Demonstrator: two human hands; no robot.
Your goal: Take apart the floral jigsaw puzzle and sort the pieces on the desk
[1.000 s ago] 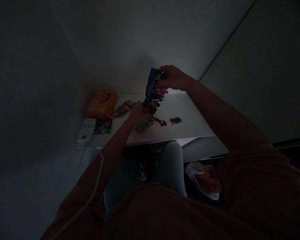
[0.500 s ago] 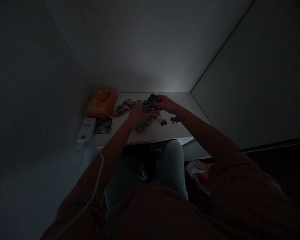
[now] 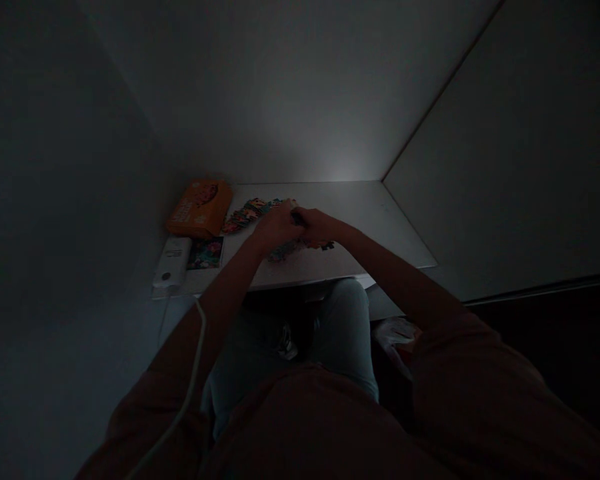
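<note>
Over the white table (image 3: 380,220), my left hand (image 3: 279,225) and my right hand (image 3: 317,225) are closed together. Between them a small dark patch of the puzzle pieces (image 3: 298,219) shows; the fingers cover the rest. Behind and left of my left hand lies a curved spread of colourful jigsaw pieces (image 3: 247,213). More pieces (image 3: 283,251) lie just below my hands, partly covered. One loose dark piece (image 3: 328,246) shows beside my right wrist.
An orange puzzle box (image 3: 201,207) stands at the table's left end. In front of it are a small picture card (image 3: 206,253) and a white device (image 3: 173,262) with a cable. Walls close in behind and at the sides. A plastic bag (image 3: 395,337) is on the floor at right.
My hands have come together around the dark blue puzzle pieces, which showed plainly between them before. My right hand has moved down and left, and its forearm now hides a loose piece.
</note>
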